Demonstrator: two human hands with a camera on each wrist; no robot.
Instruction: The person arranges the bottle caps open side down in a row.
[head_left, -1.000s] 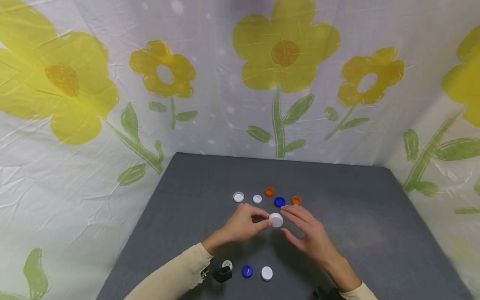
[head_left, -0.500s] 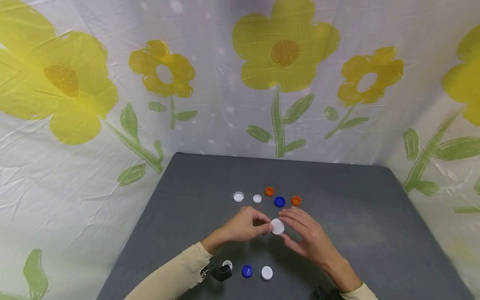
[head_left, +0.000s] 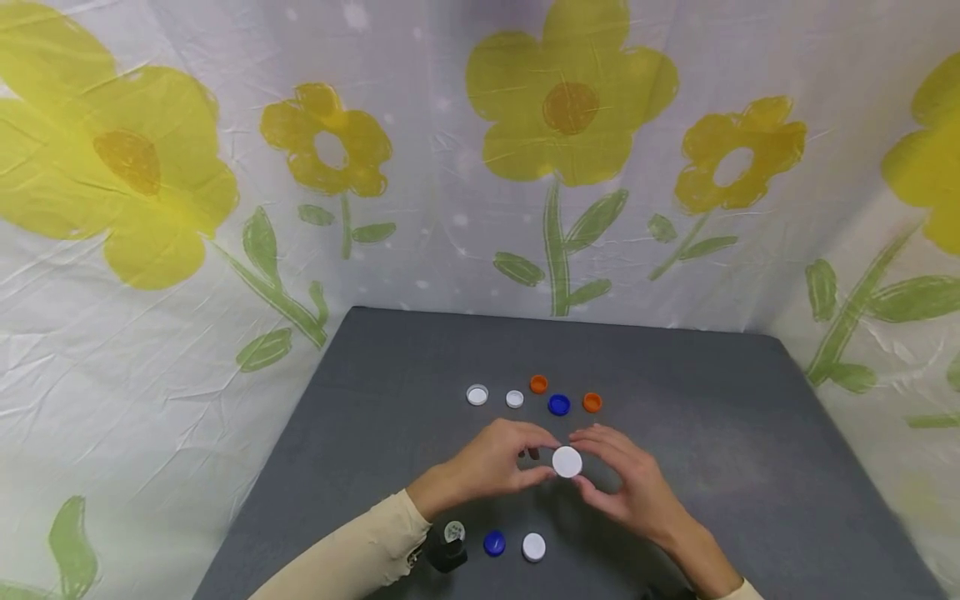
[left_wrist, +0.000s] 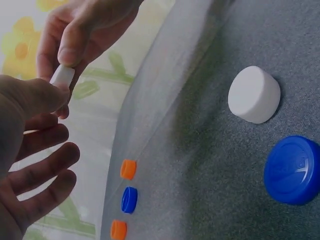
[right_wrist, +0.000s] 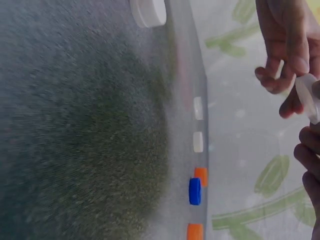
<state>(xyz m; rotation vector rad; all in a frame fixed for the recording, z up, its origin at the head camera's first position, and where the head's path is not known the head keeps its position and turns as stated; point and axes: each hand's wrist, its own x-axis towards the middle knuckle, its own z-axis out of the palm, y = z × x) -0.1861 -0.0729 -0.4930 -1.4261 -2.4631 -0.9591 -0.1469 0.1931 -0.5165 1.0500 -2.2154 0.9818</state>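
Note:
A white bottle cap (head_left: 567,462) is held up over the table between both hands, its flat face turned toward the head camera. My left hand (head_left: 491,462) pinches its left side with thumb and index finger; the other left fingers spread loosely in the left wrist view. From the other side my right hand (head_left: 630,483) grips it, thumb below and fingers above. The right wrist view has this cap (right_wrist: 306,95) edge-on, with the left thumb against it. Nearer the body lie a white cap (head_left: 534,547), a blue cap (head_left: 494,543) and a pale patterned cap (head_left: 454,532).
Beyond the hands, several upturned caps lie on the grey table (head_left: 712,400): two white caps (head_left: 477,394), two orange caps (head_left: 538,384) and a blue cap (head_left: 558,405). A flower-print curtain (head_left: 450,250) hangs behind the table's back edge and along its sides.
The white cap has come slightly nearer the body and to the right, its face turning toward the head camera. The right fingers have closed in from beside it onto its edge.

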